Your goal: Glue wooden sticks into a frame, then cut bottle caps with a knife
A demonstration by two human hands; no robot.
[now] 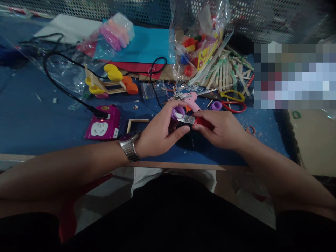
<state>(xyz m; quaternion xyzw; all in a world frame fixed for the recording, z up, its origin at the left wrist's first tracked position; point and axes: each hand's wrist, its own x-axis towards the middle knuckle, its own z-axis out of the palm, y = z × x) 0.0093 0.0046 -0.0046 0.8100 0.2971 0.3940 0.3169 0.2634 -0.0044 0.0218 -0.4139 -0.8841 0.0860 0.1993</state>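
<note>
My left hand (159,131), with a metal-band watch (130,147) at its wrist, is closed around a small purple round cap (178,112). White shows inside the cap. Between thumb and fingers, my right hand (223,129) grips a red utility knife (203,122), its silver blade pointing left at the cap's lower edge. Whether the blade touches the cap I cannot tell. Just beyond the hands lies a pink glue gun (192,99). Another purple cap (216,105) lies beside scissors (233,106) with yellow and red handles.
Left of my hands are a magenta power socket (102,122) with a black cable and an L-shaped stick piece (138,121). Behind it stands a stick model (111,85) with yellow and orange caps. A plastic bag (199,45) and a stick pile (225,70) are farther back.
</note>
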